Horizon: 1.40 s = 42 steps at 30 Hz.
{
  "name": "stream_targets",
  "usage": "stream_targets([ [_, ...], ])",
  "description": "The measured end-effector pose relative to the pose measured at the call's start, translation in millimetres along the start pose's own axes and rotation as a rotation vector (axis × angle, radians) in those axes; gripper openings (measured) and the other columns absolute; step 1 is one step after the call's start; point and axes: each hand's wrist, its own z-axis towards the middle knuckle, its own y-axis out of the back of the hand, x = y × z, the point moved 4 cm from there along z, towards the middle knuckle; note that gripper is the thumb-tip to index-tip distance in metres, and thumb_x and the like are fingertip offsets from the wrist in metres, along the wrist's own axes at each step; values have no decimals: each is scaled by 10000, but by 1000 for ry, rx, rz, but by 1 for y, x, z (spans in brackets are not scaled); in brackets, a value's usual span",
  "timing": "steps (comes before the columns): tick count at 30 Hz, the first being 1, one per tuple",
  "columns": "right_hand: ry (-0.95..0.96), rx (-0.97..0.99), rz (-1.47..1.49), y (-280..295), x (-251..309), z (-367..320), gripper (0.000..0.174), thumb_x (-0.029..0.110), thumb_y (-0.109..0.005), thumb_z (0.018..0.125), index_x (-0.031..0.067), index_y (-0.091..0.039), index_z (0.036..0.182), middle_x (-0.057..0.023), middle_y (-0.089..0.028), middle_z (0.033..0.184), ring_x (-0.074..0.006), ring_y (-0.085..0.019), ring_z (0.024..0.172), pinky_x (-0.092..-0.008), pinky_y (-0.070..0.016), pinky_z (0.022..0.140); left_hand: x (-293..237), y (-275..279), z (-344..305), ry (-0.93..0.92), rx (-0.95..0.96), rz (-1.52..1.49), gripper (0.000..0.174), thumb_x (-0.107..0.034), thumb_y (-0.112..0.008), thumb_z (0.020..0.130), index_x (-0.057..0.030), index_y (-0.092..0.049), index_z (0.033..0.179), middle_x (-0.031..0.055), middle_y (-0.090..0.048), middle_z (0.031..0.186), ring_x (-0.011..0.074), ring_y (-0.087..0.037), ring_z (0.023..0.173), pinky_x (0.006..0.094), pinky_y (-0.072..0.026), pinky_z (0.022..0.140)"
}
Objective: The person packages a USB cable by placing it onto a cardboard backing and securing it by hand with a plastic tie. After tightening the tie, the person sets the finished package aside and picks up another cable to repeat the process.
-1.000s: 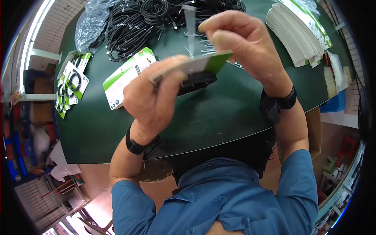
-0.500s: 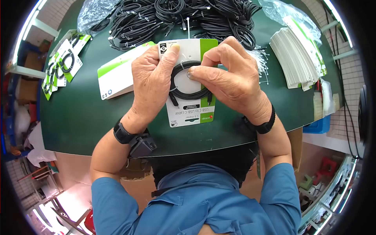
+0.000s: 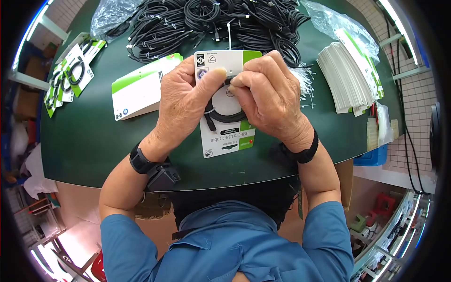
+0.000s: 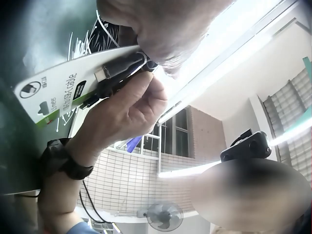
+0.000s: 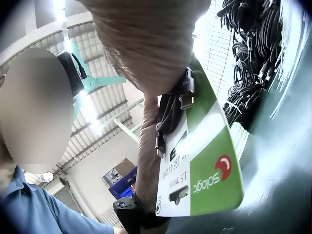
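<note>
My left hand (image 3: pixel 181 98) grips a white-and-green packaging card (image 3: pixel 217 146), its thumb across the front near the upper edge. A coiled black USB-C cable (image 3: pixel 224 117) lies against the card's printed face. Behind the card's top edge a white cable tie (image 3: pixel 229 35) stands up, head end uppermost. With thumb and index finger together, my right hand (image 3: pixel 275 98) pinches at the coil's upper edge, where the tie comes through; the pinched end itself is hidden by the fingers. In the right wrist view the cable plugs (image 5: pixel 186 100) hang against the card.
Bundled black cables (image 3: pixel 164 28) heap along the table's far side. White cable ties (image 3: pixel 303 80) lie right of my hands. Blank-looking cards (image 3: pixel 141 89) are stacked at left, with finished-looking carded cables (image 3: pixel 75 73) beyond. A long card stack (image 3: pixel 347 80) and clear plastic bags (image 3: pixel 329 19) are at right.
The card has turned from tilted edge-on to facing me. My right hand has come down from beside the tie to the coil, then its fingers have shifted slightly up to the coil's top.
</note>
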Motion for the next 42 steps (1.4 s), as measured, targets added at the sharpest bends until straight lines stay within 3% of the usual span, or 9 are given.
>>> stream_targets([
  [3, -36, -27, -7, 2, -5, -1, 262, -4, -833, 746, 56, -655, 929, -85, -607, 927, -265, -580, 760, -360, -491, 594, -13, -8, -3, -157, 93, 270, 250, -156, -682, 1056, 23, -698, 1230, 64, -770, 1069, 70, -696, 905, 238, -590, 774],
  [7, -80, -52, 8, 4, -8, -2, 260, -19, -815, 766, 57, -639, 943, -86, -608, 924, -268, -580, 781, -374, -495, 629, -6, -8, -7, -74, 86, 94, 272, -129, -677, 1054, 29, -676, 1275, 81, -767, 1106, 86, -702, 959, 259, -596, 835],
  [15, -39, -79, 79, 9, -4, -2, 282, -36, -804, 769, 63, -621, 959, -87, -629, 945, -270, -593, 835, -369, -501, 663, -4, -5, -5, -33, 52, -34, 314, -131, -668, 1061, 22, -636, 1333, 96, -770, 1138, 106, -723, 985, 263, -602, 851],
  [19, 12, -105, 65, 14, 10, 2, 298, -53, -798, 759, 75, -617, 957, -81, -646, 949, -270, -605, 815, -364, -506, 662, -3, -1, 0, -49, 25, -82, 310, -134, -671, 1061, 16, -632, 1330, 96, -770, 1145, 108, -729, 978, 263, -605, 856],
  [30, 44, -43, 376, 0, 24, -3, 341, -71, -808, 717, 86, -608, 945, -56, -652, 925, -222, -609, 683, -327, -497, 578, -3, 7, 4, -37, -18, -140, 290, -124, -666, 1062, 17, -627, 1312, 100, -765, 1151, 102, -721, 991, 266, -603, 859],
  [34, 36, -10, 385, 4, 26, -2, 341, -16, -834, 688, 60, -590, 914, -77, -627, 946, -263, -618, 748, -368, -528, 629, -2, 7, 3, -37, -20, -122, 285, -122, -660, 1064, 17, -623, 1309, 101, -764, 1150, 104, -721, 992, 266, -603, 860],
  [42, 31, -2, 419, 2, 26, -1, 343, -19, -833, 679, 64, -589, 905, -69, -615, 941, -265, -616, 757, -363, -530, 625, -2, 5, 3, -28, -29, -128, 285, -123, -656, 1065, 16, -619, 1310, 102, -761, 1149, 112, -724, 999, 267, -604, 866],
])
